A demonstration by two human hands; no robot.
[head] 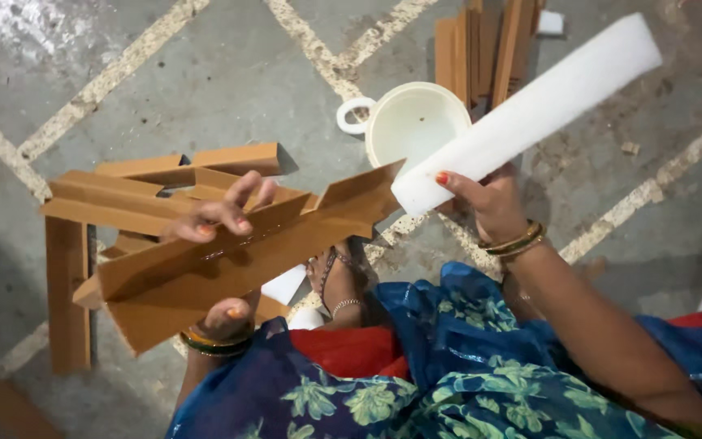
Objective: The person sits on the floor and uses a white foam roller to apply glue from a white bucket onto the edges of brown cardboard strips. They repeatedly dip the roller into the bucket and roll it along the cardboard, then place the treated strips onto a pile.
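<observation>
left hand (pixel 219 221): folded brown cardboard piece (pixel 237 256) pinched | right hand (pixel 489 203): closed around white foam strip (pixel 530 114) | risk: cardboard could be slipped from loose fingers, judged.

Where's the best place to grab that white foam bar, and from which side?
Judging by its pose, the near end of the white foam bar, from below: the right hand already cups it there, while the far end juts unsupported over the white pot.

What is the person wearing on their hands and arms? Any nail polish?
Both arms are bare, with no sleeves. The left hand has a stack of green and gold bangles at the wrist. The right hand wears matching green and gold bangles. The fingernails are painted orange-red.
</observation>
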